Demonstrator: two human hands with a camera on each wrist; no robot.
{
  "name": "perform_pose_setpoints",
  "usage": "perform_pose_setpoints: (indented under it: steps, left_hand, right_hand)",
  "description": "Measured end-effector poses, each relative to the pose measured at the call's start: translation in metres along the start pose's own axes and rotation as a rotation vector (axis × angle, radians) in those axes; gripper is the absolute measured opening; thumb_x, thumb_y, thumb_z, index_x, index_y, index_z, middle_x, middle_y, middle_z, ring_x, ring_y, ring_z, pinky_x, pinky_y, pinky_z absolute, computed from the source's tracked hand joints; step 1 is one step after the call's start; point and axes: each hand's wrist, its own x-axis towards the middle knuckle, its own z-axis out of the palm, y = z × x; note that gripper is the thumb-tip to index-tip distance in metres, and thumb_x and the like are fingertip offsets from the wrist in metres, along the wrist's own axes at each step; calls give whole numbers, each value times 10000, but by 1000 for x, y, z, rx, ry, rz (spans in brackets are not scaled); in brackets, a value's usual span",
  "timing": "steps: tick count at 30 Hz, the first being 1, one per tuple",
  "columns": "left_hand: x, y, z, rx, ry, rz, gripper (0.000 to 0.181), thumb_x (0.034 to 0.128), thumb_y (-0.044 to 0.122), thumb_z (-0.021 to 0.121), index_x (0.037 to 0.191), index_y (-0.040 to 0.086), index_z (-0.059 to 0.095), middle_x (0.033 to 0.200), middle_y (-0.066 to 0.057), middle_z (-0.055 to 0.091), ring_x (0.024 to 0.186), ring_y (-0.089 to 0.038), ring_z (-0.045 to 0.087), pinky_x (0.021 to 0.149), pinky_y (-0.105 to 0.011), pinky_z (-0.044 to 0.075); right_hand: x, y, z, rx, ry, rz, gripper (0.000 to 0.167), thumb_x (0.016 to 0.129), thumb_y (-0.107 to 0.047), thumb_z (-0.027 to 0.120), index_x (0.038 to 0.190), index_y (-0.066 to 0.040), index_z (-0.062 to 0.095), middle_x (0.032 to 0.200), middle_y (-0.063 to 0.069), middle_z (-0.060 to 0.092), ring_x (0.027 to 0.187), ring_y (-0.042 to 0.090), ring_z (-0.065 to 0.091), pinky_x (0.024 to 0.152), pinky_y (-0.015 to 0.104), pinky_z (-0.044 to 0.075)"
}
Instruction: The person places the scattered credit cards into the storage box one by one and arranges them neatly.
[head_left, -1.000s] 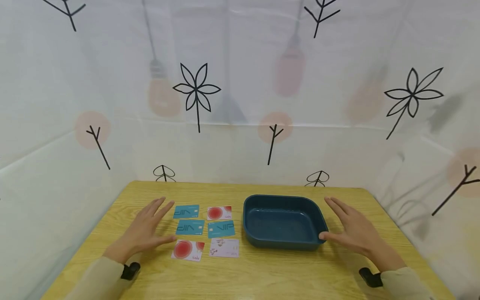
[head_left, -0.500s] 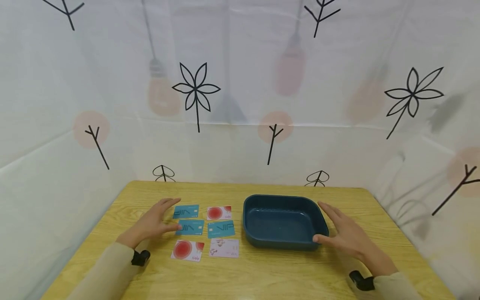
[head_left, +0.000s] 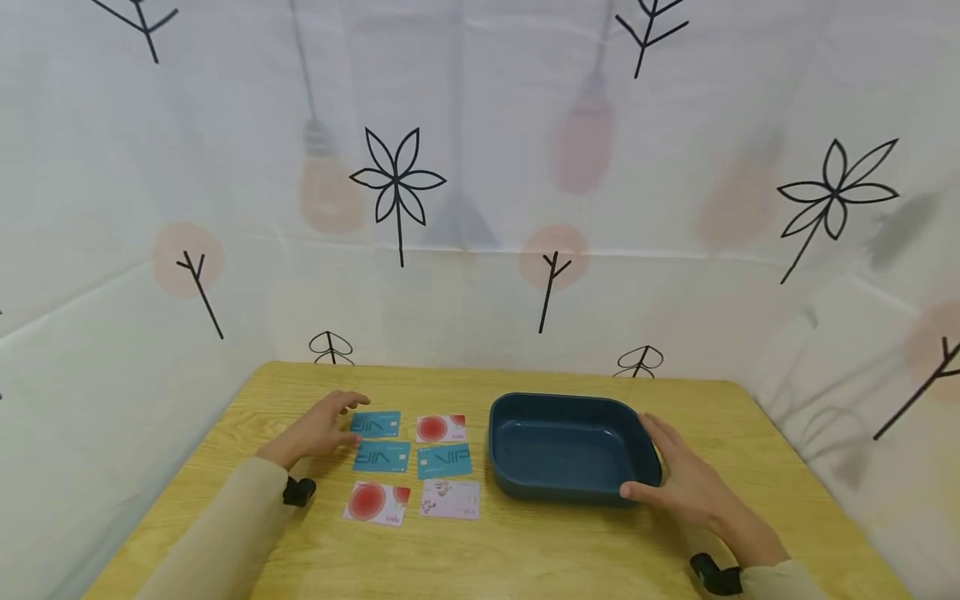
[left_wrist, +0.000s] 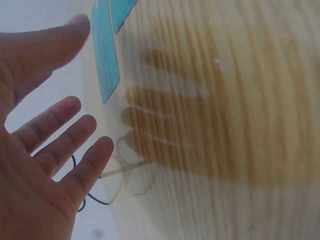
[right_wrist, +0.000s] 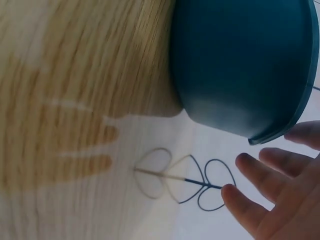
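Apparently at the reaching step, the left grip (head_left: 318, 427) is loosely spread, blue cards (head_left: 378, 425) just beside it, the tray (head_left: 558, 490) beside the spread right grip (head_left: 688, 485), and a low pinch seems called for next.

Head view angles down; close wrist views share its tabletop (head_left: 555, 550).

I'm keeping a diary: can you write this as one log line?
left hand: near cards, empty | right hand: at right end of blue tray | cards: six, flat on table | tray: right of cards

The tray (head_left: 562, 450) is dark teal (the table (head_left: 555, 554) yellow, wood-grained)
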Motion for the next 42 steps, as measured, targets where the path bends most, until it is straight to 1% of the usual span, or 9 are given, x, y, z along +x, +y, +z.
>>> perform_pose_setpoints:
  steps: [4,7,11,19,23,31,35,38,42]
  left_hand:
    - [5,-1,1,2,-24,-21,535,820,114,754,1309,92,541,1257,-149,518,1135,-348,495,938,-522,418]
    - [6,0,0,-13,-43,-73,490,816,91,752,1271,93,572,1205,-145,529,1096,-331,497,945,-520,410]
    - [7,1,-1,-10,-61,-117,471,807,79,754,1247,97,587,1172,-142,538,1062,-321,496,948,-527,403]
    - [13,-3,2,38,-68,-83,418,801,66,754,1199,115,636,1108,-102,536,1001,-267,501,927,-492,425]
    - [16,-2,1,34,-86,-104,373,799,58,751,1157,115,660,1095,-93,523,994,-268,490,926,-495,418]
    - [25,0,-1,51,-145,-140,376,759,79,780,1108,133,650,1039,-103,533,937,-261,485,872,-481,437]
    - [30,0,0,68,-165,-159,297,752,84,779,1006,150,641,1022,-93,546,922,-253,483,856,-466,437]
    - [32,1,1,71,-174,-172,279,747,84,780,965,141,615,1035,-105,556,924,-260,494,850,-462,439]
    - [33,5,0,52,-184,-200,336,750,92,783,1021,108,586,1083,-144,562,959,-287,515,882,-493,439]
  right_hand:
    - [-2,1,4,45,-1,15,1101,748,-501,757,1540,-118,96,1521,262,191,1302,529,288,864,701,338]
    - [-3,1,8,77,-13,32,1121,741,-504,765,1532,-72,99,1515,275,195,1308,529,275,892,697,325]
    - [-3,0,10,96,-27,52,1088,767,-493,748,1523,-35,112,1509,288,197,1305,535,273,890,696,326]
    - [-2,-4,6,72,-44,88,1067,786,-547,707,1505,7,146,1502,301,201,1300,536,279,902,686,328]
    - [-2,-4,6,80,-46,86,1068,784,-545,711,1503,13,152,1501,305,200,1306,533,272,912,685,322]
    - [-3,-3,7,85,-39,77,1060,786,-528,717,1496,29,163,1500,313,194,1314,534,250,925,693,304]
    - [-4,-3,7,80,-36,72,1046,791,-511,718,1496,31,167,1502,309,195,1315,532,251,920,695,306]
    - [-5,-3,7,74,-35,70,1037,797,-505,713,1497,28,166,1502,308,195,1315,532,251,916,697,306]
    - [-5,-2,7,68,-31,65,1032,800,-508,708,1499,25,167,1504,305,195,1319,532,244,916,703,300]
